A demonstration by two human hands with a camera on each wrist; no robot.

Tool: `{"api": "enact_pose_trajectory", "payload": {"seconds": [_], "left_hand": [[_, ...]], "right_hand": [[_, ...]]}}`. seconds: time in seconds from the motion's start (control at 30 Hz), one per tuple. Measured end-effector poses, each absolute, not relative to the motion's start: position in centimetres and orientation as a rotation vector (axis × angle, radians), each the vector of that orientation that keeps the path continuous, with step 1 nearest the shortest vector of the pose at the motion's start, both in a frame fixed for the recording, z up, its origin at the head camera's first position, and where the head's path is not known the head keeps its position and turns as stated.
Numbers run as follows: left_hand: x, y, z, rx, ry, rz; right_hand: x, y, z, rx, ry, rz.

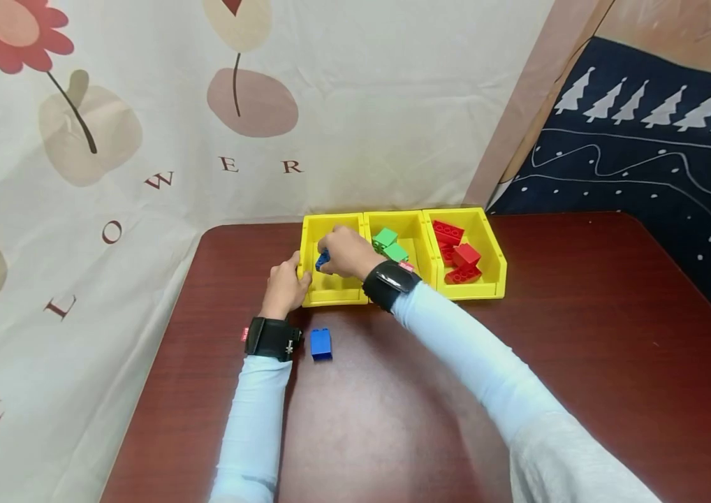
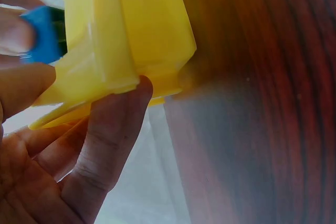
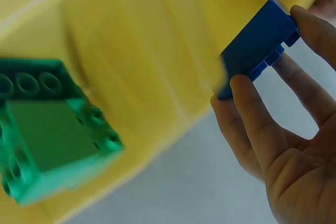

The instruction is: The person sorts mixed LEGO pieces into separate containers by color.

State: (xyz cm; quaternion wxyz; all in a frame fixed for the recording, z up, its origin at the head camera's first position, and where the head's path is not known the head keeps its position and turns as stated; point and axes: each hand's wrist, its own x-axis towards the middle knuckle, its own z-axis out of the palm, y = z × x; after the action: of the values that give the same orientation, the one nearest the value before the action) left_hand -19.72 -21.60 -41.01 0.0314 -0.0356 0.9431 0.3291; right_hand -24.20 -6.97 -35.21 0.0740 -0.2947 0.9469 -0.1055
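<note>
My right hand [image 1: 349,253] is over the left yellow bin [image 1: 333,297], pinching a blue toy brick [image 3: 260,43] between thumb and fingers. Its studs face the palm in the right wrist view. At the left side of that bin, my left hand [image 1: 284,285] grips the bin wall, thumb on one side and fingers on the other. A second blue brick [image 1: 320,344] lies on the table in front of the bin, to the right of the left wrist.
Green bricks [image 1: 395,251] sit in the middle yellow bin [image 1: 418,244], partly behind the right wrist. Several red bricks [image 1: 465,256] lie in the right yellow bin [image 1: 495,272]. The bins stand side by side at the back of the brown table [image 1: 582,335], against a printed cloth [image 1: 380,140].
</note>
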Motion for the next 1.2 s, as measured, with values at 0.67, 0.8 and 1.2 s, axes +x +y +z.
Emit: {"api": "enact_pose_trajectory", "payload": {"seconds": [0.67, 0.8, 1.2], "left_hand": [[-19.7, -21.6, -41.0, -0.137, 2.888, 0.991], [-19.6, -21.6, -41.0, -0.133, 2.890, 0.992], [-19.8, -21.6, -41.0, -0.115, 2.908, 0.992]], "right_hand": [[-24.3, -9.0, -39.1, -0.742, 2.883, -0.011], [-24.0, -8.2, -38.1, -0.751, 2.841, -0.092], [-18.0, -4.7, -35.6, -1.115, 2.839, -0.584]]}}
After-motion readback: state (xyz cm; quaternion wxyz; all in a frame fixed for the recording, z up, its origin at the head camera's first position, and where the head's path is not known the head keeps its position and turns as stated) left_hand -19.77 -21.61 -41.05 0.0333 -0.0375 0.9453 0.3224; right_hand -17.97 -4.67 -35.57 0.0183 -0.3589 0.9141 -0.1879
